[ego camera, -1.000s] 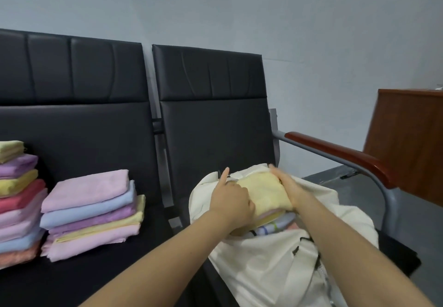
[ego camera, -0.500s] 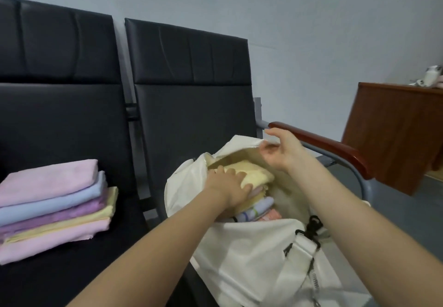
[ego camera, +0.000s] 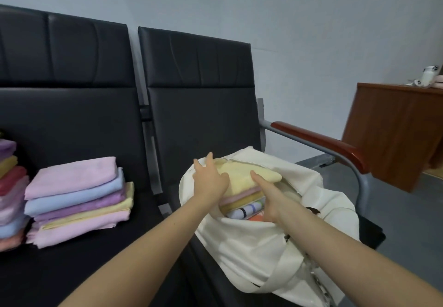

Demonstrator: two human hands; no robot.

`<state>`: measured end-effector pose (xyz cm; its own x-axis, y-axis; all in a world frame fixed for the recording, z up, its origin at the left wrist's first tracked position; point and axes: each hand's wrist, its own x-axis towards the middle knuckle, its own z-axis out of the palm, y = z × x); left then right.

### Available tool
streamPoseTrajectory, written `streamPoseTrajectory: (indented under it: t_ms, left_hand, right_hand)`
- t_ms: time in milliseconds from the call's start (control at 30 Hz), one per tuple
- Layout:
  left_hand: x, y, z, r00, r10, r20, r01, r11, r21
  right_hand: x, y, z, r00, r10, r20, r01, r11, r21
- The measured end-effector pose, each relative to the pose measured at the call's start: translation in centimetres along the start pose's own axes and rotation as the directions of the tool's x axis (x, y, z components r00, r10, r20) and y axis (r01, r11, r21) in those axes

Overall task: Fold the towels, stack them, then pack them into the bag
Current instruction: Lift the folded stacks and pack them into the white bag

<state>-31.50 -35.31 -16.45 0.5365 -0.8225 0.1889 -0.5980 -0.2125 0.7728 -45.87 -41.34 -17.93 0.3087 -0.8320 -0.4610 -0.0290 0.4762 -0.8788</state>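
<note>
Towels (ego camera: 242, 187) sit stacked inside the white bag (ego camera: 263, 246) on the seat. Right hand (ego camera: 271, 199) has left the bag's rim and come down flat beside the left hand (ego camera: 211, 182) — both open, pressing the yellow top towel. Two folded stacks (ego camera: 76, 199) wait.

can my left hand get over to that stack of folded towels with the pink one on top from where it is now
Probably yes. The left hand lies on the yellow towel in the white bag; the pink-topped towel stack sits on the next seat, with only bare black cushion between.
</note>
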Motion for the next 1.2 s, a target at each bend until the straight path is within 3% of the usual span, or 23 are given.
streamPoseTrajectory:
  t_ms: [133, 233, 300, 367, 500, 600, 700, 800, 833, 900, 967, 1067, 1200]
  left_hand:
    - [1.0, -1.1, -0.8, 1.0, 0.001, -0.001, -0.001, 0.999, -0.034]
    - [2.0, -1.2, -1.1, 0.999, -0.047, -0.025, 0.043, 0.985, -0.169]
    - [2.5, -1.2, -1.4, 0.997, -0.073, -0.008, 0.07, 0.976, -0.204]
    - [2.9, -1.1, -1.8, 0.998, -0.058, 0.003, 0.058, 0.989, -0.136]
    - [3.7, -1.3, -1.7, 0.998, 0.031, -0.052, -0.029, 0.998, 0.047]
    - [3.6, -2.0, -1.3, 0.975, 0.203, -0.086, -0.185, 0.965, 0.184]
    - [3.6, -3.0, -1.4, 0.905, 0.419, -0.074, -0.36, 0.847, 0.391]
    - [3.3, -3.1, -1.1, 0.697, 0.717, 0.006, -0.612, 0.59, 0.527]
    - [3.1, -3.1, -0.9, 0.664, 0.745, 0.07, -0.647, 0.525, 0.553]
    - [2.6, -3.1, -0.8, 0.744, 0.622, 0.246, -0.615, 0.493, 0.616]
    - [2.8, -3.6, -0.9, 0.834, 0.45, 0.318, -0.537, 0.534, 0.653]
    - [3.3, -3.9, -1.0, 0.892, 0.339, 0.3, -0.451, 0.61, 0.652]
    - [3.2, -2.7, -0.4, 0.911, 0.285, 0.297, -0.411, 0.606, 0.681]
  right_hand:
    - [6.1, 0.8, 1.9, 0.995, 0.021, -0.1, -0.013, 0.997, 0.078]
    - [6.1, 0.1, 4.6, 1.0, -0.011, -0.008, 0.012, 0.985, 0.172]
    - [7.4, -0.2, 5.5, 0.993, -0.11, 0.039, 0.102, 0.98, 0.174]
    - [7.9, -0.5, 6.3, 0.987, -0.162, 0.004, 0.159, 0.973, 0.169]
    - [11.1, -0.2, 6.1, 0.968, -0.225, -0.115, 0.224, 0.974, -0.022]
    - [13.0, -0.6, 5.5, 0.982, -0.188, 0.016, 0.188, 0.964, -0.187]
    - [8.8, -1.6, 3.6, 0.983, -0.097, 0.153, 0.147, 0.922, -0.358]
    - [7.4, -2.3, 1.6, 0.981, -0.081, 0.176, 0.175, 0.766, -0.619]
    - [6.7, -2.5, 1.1, 0.976, -0.095, 0.196, 0.204, 0.714, -0.669]
    - [4.9, -2.9, 0.1, 0.962, -0.12, 0.246, 0.263, 0.652, -0.711]
    - [3.5, -2.2, -0.7, 0.951, -0.144, 0.272, 0.304, 0.585, -0.752]
    - [2.3, 0.8, -1.6, 0.937, -0.197, 0.289, 0.349, 0.454, -0.82]
    - [0.3, 3.9, -1.6, 0.959, -0.042, 0.28, 0.265, 0.48, -0.836]
